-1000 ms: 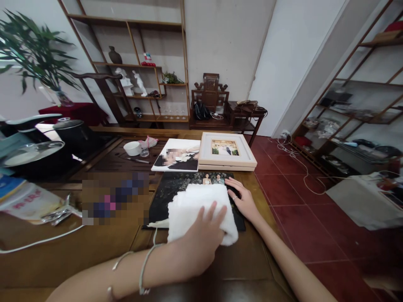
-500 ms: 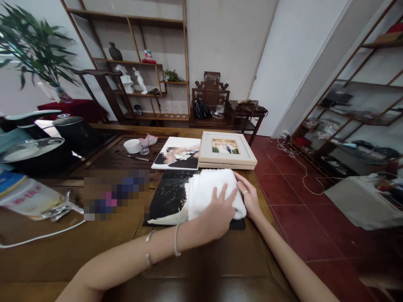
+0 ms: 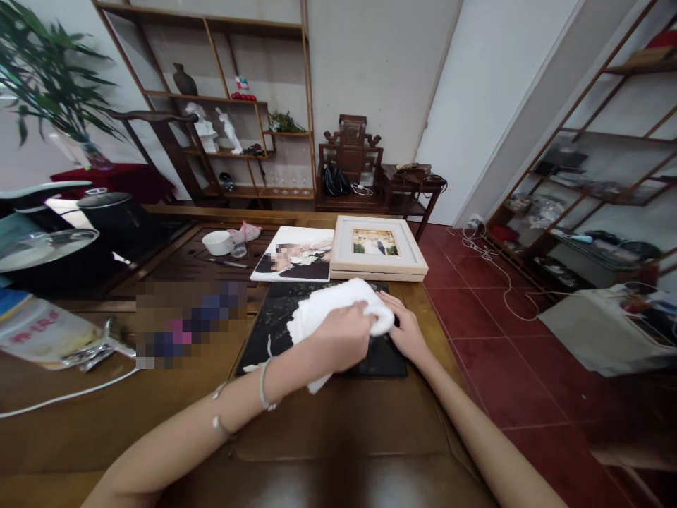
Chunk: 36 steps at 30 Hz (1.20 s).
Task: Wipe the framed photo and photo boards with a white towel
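A dark photo print [image 3: 275,331] lies flat on the wooden table [image 3: 132,416] in front of me. My left hand [image 3: 338,335] is closed round a bunched white cloth [image 3: 331,303] and holds it on the print's far right part. My right hand [image 3: 405,328] rests flat at the print's right edge, fingers stretched out toward the cloth, a ring on one finger. Bracelets circle my left wrist.
Beyond the print lie a second photo [image 3: 293,254] and a pale framed picture [image 3: 376,247]. A white cup [image 3: 218,242] and small glass stand on a tea tray at back left. A packet [image 3: 42,328] and white cable [image 3: 58,398] lie left. Red tiled floor lies to the right.
My left hand has pushed the cloth from the print's near part to its far right, then bunched it up in its fingers. My right hand stayed at the print's right edge.
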{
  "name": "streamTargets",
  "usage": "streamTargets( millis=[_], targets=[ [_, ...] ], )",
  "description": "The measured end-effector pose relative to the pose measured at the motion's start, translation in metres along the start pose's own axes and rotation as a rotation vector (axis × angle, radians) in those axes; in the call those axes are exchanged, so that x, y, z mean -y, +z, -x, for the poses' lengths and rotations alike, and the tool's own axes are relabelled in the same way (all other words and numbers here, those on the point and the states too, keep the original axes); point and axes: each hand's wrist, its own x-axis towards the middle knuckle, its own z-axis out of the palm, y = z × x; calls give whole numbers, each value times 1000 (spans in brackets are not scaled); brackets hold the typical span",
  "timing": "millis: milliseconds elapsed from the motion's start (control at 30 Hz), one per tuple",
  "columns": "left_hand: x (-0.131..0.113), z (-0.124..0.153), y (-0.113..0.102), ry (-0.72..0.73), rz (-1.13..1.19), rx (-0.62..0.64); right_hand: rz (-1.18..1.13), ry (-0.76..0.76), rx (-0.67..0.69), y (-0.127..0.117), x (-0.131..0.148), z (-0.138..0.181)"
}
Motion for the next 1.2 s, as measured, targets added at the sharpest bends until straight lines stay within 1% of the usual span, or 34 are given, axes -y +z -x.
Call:
streamTargets(
  millis=[67,167,267,367,467,600,667,767,833,900,1100,1167,1200],
  targets=[
    [12,-23,-6,-27,9,-60,12,1,-8,0,2,0],
    [19,-49,-3,50,34,-85,26,21,-15,-1,5,0],
    [19,-59,7,125,47,-69,37,37,-16,-1,7,0],
    [24,-48,17,141,45,-55,35,18,-12,-1,7,0],
    [34,-24,23,134,25,-25,22,5,-5,0,7,0],
    [46,2,29,34,-96,92,21,24,-15,1,4,0],
    [49,6,33,13,-137,112,17,22,-19,1,2,0],
    [49,4,42,56,-181,64,16,25,-26,2,2,0],
    [44,4,46,93,-198,48,16,29,-26,2,2,-1],
    [31,10,48,119,-188,46,10,34,-28,2,2,-1],
    [-26,55,45,211,-192,91,-7,32,-24,1,2,0],
    [-33,64,41,240,-169,116,-3,27,-17,1,2,0],
    [-33,65,38,249,-151,148,-1,25,-14,1,2,0]
  ],
)
